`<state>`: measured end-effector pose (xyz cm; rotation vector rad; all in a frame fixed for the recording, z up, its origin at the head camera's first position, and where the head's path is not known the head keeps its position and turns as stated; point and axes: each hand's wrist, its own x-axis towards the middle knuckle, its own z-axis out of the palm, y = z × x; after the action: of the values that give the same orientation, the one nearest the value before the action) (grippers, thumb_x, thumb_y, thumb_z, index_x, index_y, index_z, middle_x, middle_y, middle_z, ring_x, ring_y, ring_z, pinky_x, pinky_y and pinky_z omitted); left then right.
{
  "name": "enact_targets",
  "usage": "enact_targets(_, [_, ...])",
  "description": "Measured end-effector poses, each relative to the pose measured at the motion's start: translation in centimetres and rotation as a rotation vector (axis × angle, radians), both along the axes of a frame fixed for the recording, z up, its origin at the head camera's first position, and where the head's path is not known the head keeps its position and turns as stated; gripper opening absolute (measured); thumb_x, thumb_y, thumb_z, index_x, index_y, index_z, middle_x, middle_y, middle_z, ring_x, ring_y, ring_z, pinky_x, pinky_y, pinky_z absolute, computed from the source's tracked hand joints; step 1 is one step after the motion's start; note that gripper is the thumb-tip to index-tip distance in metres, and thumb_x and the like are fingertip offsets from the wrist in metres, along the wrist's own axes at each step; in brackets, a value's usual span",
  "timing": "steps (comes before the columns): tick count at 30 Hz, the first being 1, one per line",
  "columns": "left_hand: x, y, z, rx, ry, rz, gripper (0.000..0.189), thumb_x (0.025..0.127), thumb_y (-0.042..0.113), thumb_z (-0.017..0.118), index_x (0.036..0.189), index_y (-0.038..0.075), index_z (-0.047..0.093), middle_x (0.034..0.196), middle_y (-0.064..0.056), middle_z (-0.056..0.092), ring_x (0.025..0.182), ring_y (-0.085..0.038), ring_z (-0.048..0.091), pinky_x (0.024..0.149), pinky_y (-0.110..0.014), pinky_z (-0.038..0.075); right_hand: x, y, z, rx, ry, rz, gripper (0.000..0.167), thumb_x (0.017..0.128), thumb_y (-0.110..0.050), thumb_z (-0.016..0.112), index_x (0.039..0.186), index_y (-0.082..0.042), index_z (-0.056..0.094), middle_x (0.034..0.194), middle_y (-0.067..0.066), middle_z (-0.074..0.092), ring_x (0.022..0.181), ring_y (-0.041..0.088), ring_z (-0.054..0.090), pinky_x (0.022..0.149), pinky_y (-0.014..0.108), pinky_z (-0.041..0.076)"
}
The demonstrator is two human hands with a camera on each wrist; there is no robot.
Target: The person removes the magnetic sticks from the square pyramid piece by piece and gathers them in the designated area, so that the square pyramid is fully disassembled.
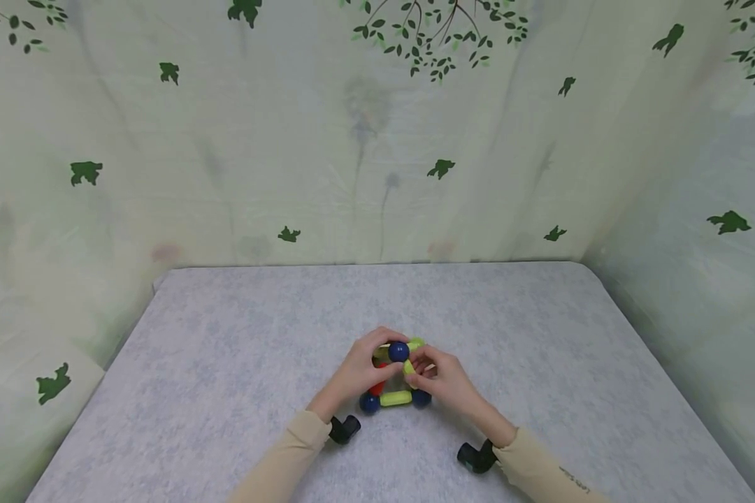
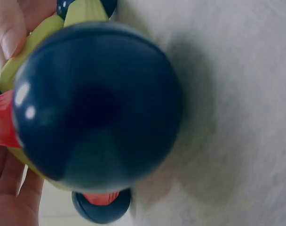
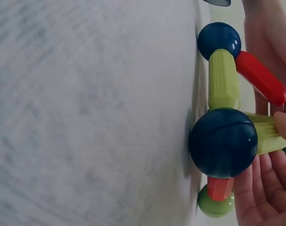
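Observation:
A small frame of magnetic balls and rods stands on the table. My left hand point(image 1: 355, 367) curls its fingers and thumb round the blue ball point(image 1: 399, 351) at the top. From the right, my right hand point(image 1: 443, 377) pinches a yellow-green rod point(image 3: 269, 135) slanting up from the lower right blue ball point(image 3: 223, 142). Along the near edge, a yellow-green rod point(image 1: 396, 398) links that ball to the lower left blue ball point(image 2: 96, 106). A red rod point(image 3: 260, 77) rises from the lower left ball. Behind, a green ball point(image 3: 216, 202) joins an orange-red rod point(image 3: 220, 188). Fingers partly hide the upper joints.
The table point(image 1: 239, 328) has a mottled grey cover. A pale curtain with leaf prints point(image 1: 289, 161) hangs behind its far edge and along the sides. Black wrist cameras point(image 1: 477, 457) sit under both wrists, close to the table.

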<state>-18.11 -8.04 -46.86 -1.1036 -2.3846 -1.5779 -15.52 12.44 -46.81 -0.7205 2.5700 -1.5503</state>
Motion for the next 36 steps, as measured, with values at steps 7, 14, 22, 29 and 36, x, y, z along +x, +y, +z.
enact_targets(7, [0.9,0.0,1.9,0.055,-0.041,-0.042,0.036,0.084,-0.003,0.069,0.119,-0.006,0.059,0.114,-0.017,0.062,0.105,-0.030,0.058,0.087,-0.052,0.047,0.2,-0.1,-0.2,0.008,0.015,-0.010,0.019,0.088,-0.011,0.070,0.102,-0.002,0.061,0.092,0.003,0.063,0.080,0.016,0.062,0.071,0.027,0.053])
enact_targets(14, [0.1,-0.6,1.5,0.018,-0.051,-0.055,0.036,0.087,0.003,0.068,0.122,0.000,0.060,0.118,-0.013,0.061,0.109,-0.020,0.057,0.092,-0.043,0.046,0.6,0.3,-0.2,-0.039,-0.018,0.041,0.019,0.089,-0.013,0.069,0.104,-0.003,0.061,0.097,0.005,0.063,0.084,0.016,0.062,0.073,0.028,0.053])
enact_targets(22, [0.2,-0.4,0.7,-0.015,-0.030,-0.063,0.038,0.088,0.010,0.069,0.123,-0.001,0.056,0.119,-0.009,0.060,0.109,-0.018,0.057,0.093,-0.037,0.046,-0.3,1.4,1.0,-0.111,-0.051,-0.091,0.015,0.089,-0.003,0.066,0.103,0.002,0.061,0.099,0.011,0.064,0.092,0.024,0.061,0.084,0.037,0.051])
enact_targets(29, [0.2,0.4,0.4,-0.004,0.093,-0.020,0.035,0.085,0.011,0.073,0.117,0.004,0.059,0.114,-0.007,0.059,0.104,-0.018,0.056,0.089,-0.036,0.047,-1.1,1.5,1.9,-0.052,0.038,0.033,0.024,0.089,0.005,0.062,0.113,0.006,0.060,0.113,0.021,0.062,0.109,0.039,0.056,0.098,0.056,0.039])
enact_targets(36, [0.1,0.3,0.6,0.002,0.112,0.007,0.033,0.085,0.005,0.072,0.116,0.002,0.061,0.114,-0.005,0.061,0.105,-0.018,0.057,0.088,-0.045,0.048,-2.0,1.9,-0.4,0.006,0.080,0.038,0.020,0.091,-0.010,0.065,0.111,-0.005,0.063,0.107,0.006,0.066,0.102,0.025,0.060,0.094,0.049,0.044])
